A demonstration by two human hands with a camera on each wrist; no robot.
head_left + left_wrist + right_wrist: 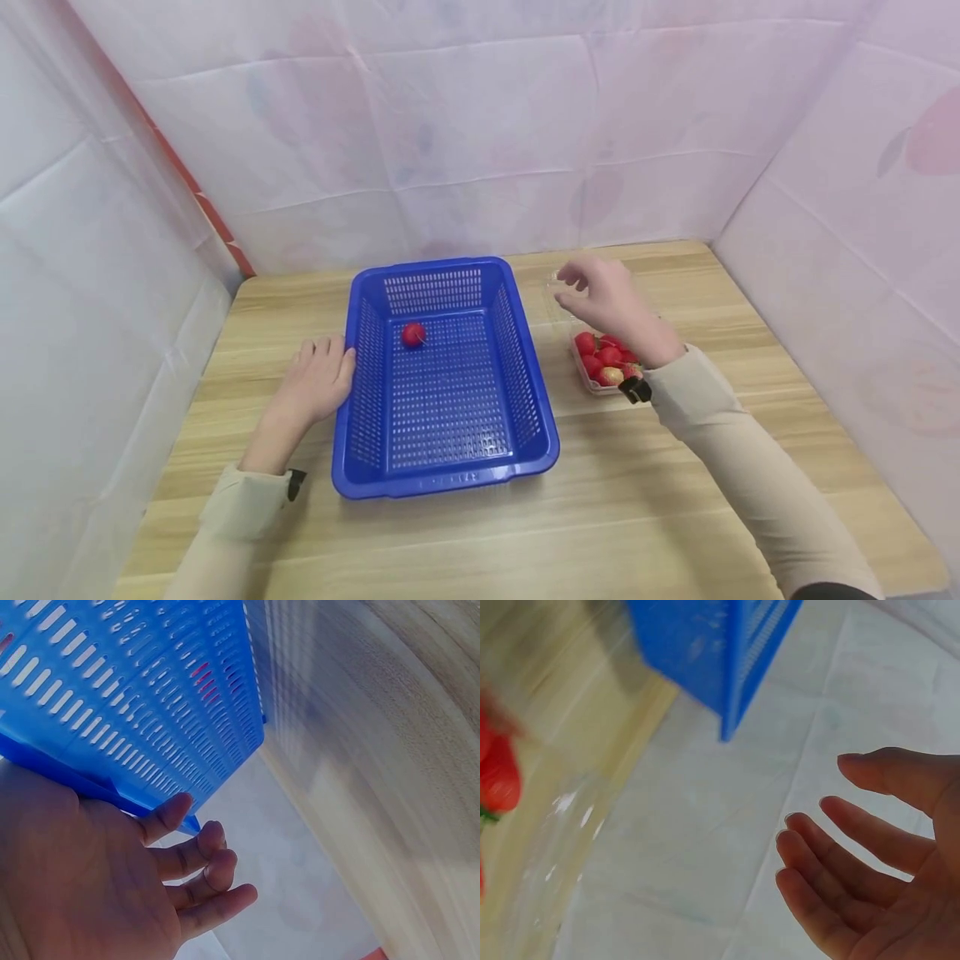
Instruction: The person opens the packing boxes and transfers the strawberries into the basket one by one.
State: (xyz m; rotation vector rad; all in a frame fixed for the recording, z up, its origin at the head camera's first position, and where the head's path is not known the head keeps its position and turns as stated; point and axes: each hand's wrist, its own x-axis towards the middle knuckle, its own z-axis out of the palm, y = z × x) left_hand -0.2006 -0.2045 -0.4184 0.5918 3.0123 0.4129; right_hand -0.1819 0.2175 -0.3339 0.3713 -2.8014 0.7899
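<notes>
A blue plastic basket [446,479] with slotted walls sits on the table, one round red fruit [413,335] with a thin stem lying inside toward its far left. My left hand [318,379] rests against the basket's left rim. In the left wrist view, its fingers [202,881] are loosely bent and do not wrap the rim. My right hand [603,304] hovers over a clear plastic box [596,388] right of the basket, fingers apart and holding nothing. Several red fruits [591,365], some like strawberries, fill the box, partly hidden by my right wrist.
The box's transparent lid [557,304] stands opened at its far side. Beneath everything is a light wood-grain table [465,550]. White printed sheets [480,125] hang behind it and at both sides.
</notes>
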